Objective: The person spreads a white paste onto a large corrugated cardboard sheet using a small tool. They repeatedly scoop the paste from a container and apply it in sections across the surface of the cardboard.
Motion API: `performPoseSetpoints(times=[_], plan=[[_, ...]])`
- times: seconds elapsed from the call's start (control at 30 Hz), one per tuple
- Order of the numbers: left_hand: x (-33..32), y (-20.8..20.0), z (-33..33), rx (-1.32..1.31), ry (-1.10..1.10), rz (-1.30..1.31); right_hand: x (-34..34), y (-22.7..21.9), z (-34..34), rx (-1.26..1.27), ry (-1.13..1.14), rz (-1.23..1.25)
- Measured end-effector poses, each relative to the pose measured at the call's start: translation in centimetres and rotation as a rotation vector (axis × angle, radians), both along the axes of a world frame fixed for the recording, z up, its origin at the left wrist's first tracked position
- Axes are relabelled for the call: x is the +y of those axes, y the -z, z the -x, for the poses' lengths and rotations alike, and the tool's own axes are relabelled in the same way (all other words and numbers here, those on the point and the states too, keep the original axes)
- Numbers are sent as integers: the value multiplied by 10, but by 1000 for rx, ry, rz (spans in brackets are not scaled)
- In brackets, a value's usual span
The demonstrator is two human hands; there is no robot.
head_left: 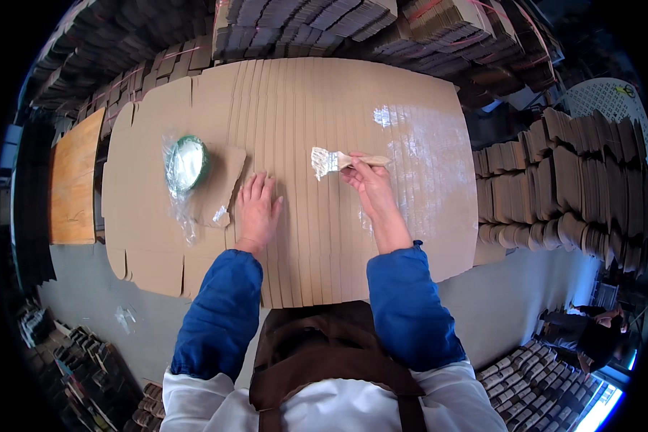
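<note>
Up and to the left of the left grip [258, 214] sits a round green tub [207, 171], clear plastic film [187, 216] bunched about its left side and trailing toward the body. Inside is something pale and shiny, probably a liquid, though glare hides its exact nature. A torn cardboard piece [225, 169] lies beside the tub, between it and the left grip. That grip is spread palm down, fingers a little apart, holding nothing and touching the ridged cardboard [295, 237].

The right grip [371, 183] is closed around a wide flat brush [331, 161] near the base of its wooden handle; the whitish bristles point left, toward the left grip's side. Glossy streaks [428, 151] mark the cardboard to the right of the right grip and beyond it.

Past both grips rise bundled cardboard stacks [295, 25]. More brown stacks [561, 173] stand well to the right of the right grip, and a wooden board [75, 183] far left of the left one. Grey floor [147, 327] shows nearer the body.
</note>
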State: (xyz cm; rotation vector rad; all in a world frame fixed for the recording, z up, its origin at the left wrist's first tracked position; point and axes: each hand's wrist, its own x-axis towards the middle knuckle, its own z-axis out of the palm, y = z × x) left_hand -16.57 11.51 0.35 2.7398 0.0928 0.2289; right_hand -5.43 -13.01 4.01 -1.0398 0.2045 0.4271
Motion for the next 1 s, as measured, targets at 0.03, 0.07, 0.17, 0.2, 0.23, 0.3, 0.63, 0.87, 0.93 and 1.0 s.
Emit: performPoseSetpoints(times=[0.03, 0.07, 0.17, 0.2, 0.23, 0.3, 0.63, 0.87, 0.93, 1.0], plan=[[-4, 4, 0, 17, -5, -14, 3, 3, -12, 2, 12, -18], [-6, 8, 0, 34, -10, -28, 7, 6, -23, 5, 24, -36], [-18, 15, -4, 12, -23, -71, -4, 37, -43, 24, 9, 181], [-21, 17, -4, 22, -20, -74, -12, 48, -46, 34, -6, 296], [-17, 19, 0, 35, -38, -86, -13, 43, -47, 5, -2, 240], [-12, 18, 4, 56, -60, -101, -29, 28, -41, -52, 17, 131], [-19, 15, -1, 93, -62, -75, -106, 24, -54, -140, 153, 546], [-19, 18, -4, 107, -57, -93, 12, 29, -40, -466, -28, 684], [-18, 17, -3, 117, -65, -99, 20, 15, -43, -552, -106, 1052], [-14, 15, -5, 116, -74, -103, 6, 13, -55, -602, 64, 1026]])
